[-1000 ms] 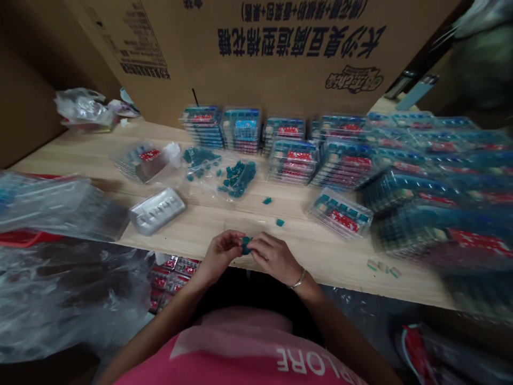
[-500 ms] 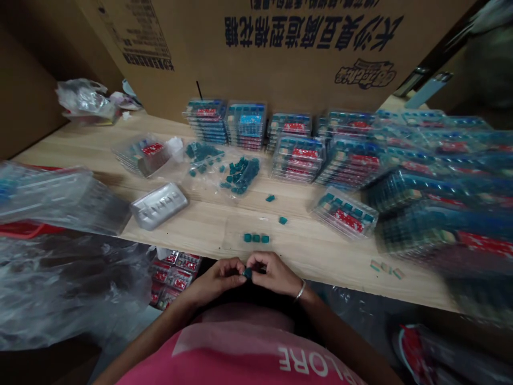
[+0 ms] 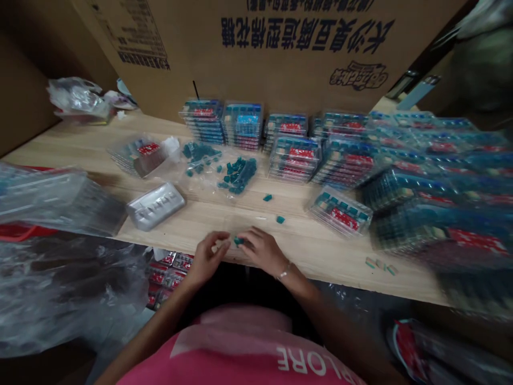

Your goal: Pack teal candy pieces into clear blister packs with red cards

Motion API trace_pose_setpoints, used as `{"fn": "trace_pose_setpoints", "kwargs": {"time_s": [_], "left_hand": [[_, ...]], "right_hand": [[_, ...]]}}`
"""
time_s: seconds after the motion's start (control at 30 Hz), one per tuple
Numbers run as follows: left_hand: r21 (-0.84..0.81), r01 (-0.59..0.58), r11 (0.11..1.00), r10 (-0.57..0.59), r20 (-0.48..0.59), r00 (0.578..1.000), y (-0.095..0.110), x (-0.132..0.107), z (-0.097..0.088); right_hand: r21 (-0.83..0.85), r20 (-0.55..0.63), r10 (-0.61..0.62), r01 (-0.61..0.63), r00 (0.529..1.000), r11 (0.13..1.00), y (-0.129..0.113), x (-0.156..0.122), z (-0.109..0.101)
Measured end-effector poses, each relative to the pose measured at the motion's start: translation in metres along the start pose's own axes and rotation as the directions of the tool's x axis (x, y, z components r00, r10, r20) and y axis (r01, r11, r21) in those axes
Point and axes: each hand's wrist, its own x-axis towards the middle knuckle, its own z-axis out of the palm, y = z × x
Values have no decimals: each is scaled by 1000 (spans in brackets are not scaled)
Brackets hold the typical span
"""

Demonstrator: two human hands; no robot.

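Observation:
My right hand (image 3: 262, 250) is over the near edge of the wooden table, its fingertips closed on a small teal cube (image 3: 238, 241). To its left, my left hand (image 3: 210, 255) is curled with thumb and fingers together. Something pale shows at its fingertips, too small and blurred to name. Beneath the hands lies a clear plastic tray (image 3: 256, 219), mostly covered by them, and the row of teal cubes in it is hidden. Two loose teal pieces, the nearer one (image 3: 280, 219) and the farther one (image 3: 267, 198), rest on the wood beyond my right hand.
A clear bag of teal cubes (image 3: 238, 174) lies open farther back. Filled clear packs (image 3: 340, 211) stand in stacks at the back and right. An unfilled tray stack (image 3: 156, 206) sits left. A large cardboard box (image 3: 256, 80) closes off the back. Small striped pieces (image 3: 380, 266) lie front right.
Both hands have risen from below the table edge to above the tray and moved apart slightly. The teal cube, earlier between both hands, is now at my right fingertips.

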Motion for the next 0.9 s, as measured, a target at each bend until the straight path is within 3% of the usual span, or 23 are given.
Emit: {"fn": "trace_pose_setpoints", "kwargs": {"time_s": [0.1,0.17,0.27,0.4,0.5,0.57,0.67,0.77,0.9], "left_hand": [[360,-234,903,237,37,971,-20,14,-8],[449,-314,837,302,100,948,-31,18,-9],[495,-358,791,356,104,929,-37,17,-8],[527,-406,746,448,53,892,-31,18,-3],[479,-512,713,490,182,852,-27,28,3],[432,-549,716,493,244,835,-28,35,8],[403,-544,736,482,252,839,-32,41,13],[374,-521,767,477,211,853,-31,39,13],[162,-355,921,362,-15,932,-13,37,14]], "right_hand": [[-283,167,-30,77,986,956,8,23,4],[-347,223,-17,95,975,933,9,31,8],[-349,220,3,76,976,934,8,30,13],[-204,70,-53,66,996,977,19,17,1],[-158,-114,44,-62,992,985,45,20,-25],[-207,-151,137,-167,979,964,65,32,-44],[-247,-53,245,-250,968,936,89,57,-66],[-214,30,292,-279,956,936,94,75,-72],[-64,64,262,-259,963,964,74,66,-58]]}}
